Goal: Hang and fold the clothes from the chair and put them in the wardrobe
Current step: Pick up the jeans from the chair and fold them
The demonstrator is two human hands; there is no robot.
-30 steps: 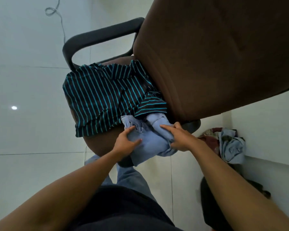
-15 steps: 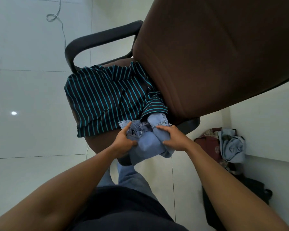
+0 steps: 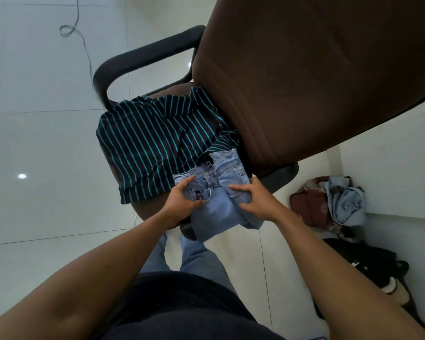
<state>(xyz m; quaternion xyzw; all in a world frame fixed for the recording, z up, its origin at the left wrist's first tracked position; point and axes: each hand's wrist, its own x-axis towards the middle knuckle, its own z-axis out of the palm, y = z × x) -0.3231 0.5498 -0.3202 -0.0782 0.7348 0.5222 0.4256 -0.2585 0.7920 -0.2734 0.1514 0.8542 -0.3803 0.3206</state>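
Both hands on the light blue jeans point(image 3: 221, 209), just below frame centre. Left hand point(image 3: 180, 204) grips the waistband side, thumb on top of the denim beside a small dark label point(image 3: 199, 195), fingers curled under the cloth. Right hand point(image 3: 257, 201) pinches a fold at 3 o'clock of the jeans, thumb below, fingers laid across the top. Neither hand is spread; both are closed on fabric.

The jeans sit bunched at the front edge of the brown office chair point(image 3: 304, 82), with the lower part hanging off the seat edge toward 6 o'clock. Their top end touches the backrest base.

A dark striped shirt point(image 3: 152, 146) with teal lines lies flat on the seat at 10 o'clock of the jeans, touching them and partly tucked under them. A black armrest point(image 3: 145, 55) sits at 11 o'clock of the shirt.

A loose cable point(image 3: 69, 29) lies looped on the pale tiled floor point(image 3: 35, 143) at 10 o'clock of the frame. A clothes pile point(image 3: 339, 202) sits against the wall at 3 o'clock, with a black bag point(image 3: 368, 263) just beside it at 4 o'clock.
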